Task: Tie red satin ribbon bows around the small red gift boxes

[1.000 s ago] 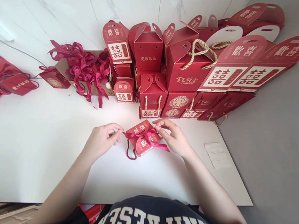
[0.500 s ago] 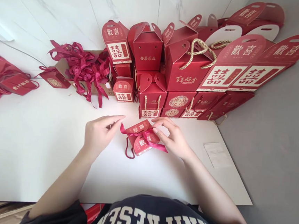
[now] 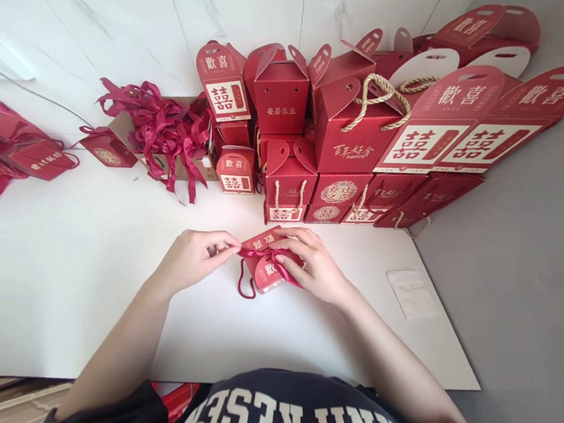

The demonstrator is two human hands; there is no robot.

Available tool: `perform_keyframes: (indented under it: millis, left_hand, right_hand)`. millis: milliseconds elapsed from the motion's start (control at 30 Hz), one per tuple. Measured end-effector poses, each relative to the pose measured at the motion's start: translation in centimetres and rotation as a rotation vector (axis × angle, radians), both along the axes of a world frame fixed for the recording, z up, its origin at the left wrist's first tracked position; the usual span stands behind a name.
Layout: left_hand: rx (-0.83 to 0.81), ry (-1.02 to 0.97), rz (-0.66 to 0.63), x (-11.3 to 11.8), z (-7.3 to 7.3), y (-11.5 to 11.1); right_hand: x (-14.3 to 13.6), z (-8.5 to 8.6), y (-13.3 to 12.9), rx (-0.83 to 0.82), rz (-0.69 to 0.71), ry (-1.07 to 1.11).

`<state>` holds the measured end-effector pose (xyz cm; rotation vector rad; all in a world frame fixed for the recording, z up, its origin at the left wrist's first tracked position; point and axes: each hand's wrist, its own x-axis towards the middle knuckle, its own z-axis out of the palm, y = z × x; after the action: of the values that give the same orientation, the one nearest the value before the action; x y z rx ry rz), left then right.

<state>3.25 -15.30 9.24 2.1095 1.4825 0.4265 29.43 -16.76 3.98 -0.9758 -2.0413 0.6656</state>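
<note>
A small red gift box with gold lettering lies on the white table, and a dark red cord handle loops out at its left. Across its top runs a magenta ribbon. My left hand pinches the ribbon's left end between thumb and fingertips and holds it taut. My right hand rests over the right side of the box, its thumb and curled fingers closed on the ribbon near the middle. The fingers partly hide the knot, and a ribbon tail hangs below that hand.
Behind stand stacked red gift boxes, some with gold rope handles. A cardboard box overflows with magenta ribbons. More ribboned boxes sit at far left. A white paper lies right, by the table edge and grey wall.
My left hand has come slightly right and down, still pinching the ribbon end. My right hand has moved left over the box, covering more of the ribbon.
</note>
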Motion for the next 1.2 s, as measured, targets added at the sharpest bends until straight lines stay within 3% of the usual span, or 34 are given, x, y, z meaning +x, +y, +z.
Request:
perform_keyframes:
  millis: [133,300,400,500,567,633,700,767,900,1000,1200]
  left_hand:
    - [0.193,0.021,0.011,0.8,0.0,0.5]
    - [0.241,0.119,-0.088,1.2,0.2,1.4]
    - [0.365,0.037,-0.112,1.9,0.1,1.7]
    - [0.428,-0.101,-0.234,2.7,0.6,1.3]
    - [0.305,-0.183,-0.372,2.9,1.4,0.6]
    - [0.038,-0.28,-0.509,2.7,2.2,-0.2]
    - [-0.244,-0.355,-0.558,2.3,2.8,-0.7]
    - [-0.307,-0.351,-0.466,2.0,2.7,-0.7]
    - [0.04,-0.198,-0.211,2.4,1.4,0.1]
    - [0.147,-0.125,-0.19,2.8,0.5,0.5]
    - [0.103,-0.088,-0.247,2.9,-0.2,0.3]
  right_hand:
    - [-0.1,-0.3,0.2,-0.004,0.0,0.017]
    - [0.0,-0.4,0.3,-0.011,0.0,0.034]
    - [0.0,-0.1,0.2,-0.032,0.011,0.053]
    - [0.1,0.3,0.1,-0.05,0.024,0.098]
    - [0.1,0.6,0.0,-0.045,0.028,0.113]
    - [0.2,0.7,0.0,-0.041,0.031,0.109]
    - [0.3,0.7,0.0,-0.051,0.034,0.108]
    - [0.4,0.6,0.0,-0.07,0.024,0.123]
    - [0.6,0.4,0.3,-0.114,-0.025,0.165]
    - [0.8,0.5,0.3,-0.136,-0.046,0.174]
    - [0.6,0.9,-0.3,-0.05,-0.038,0.107]
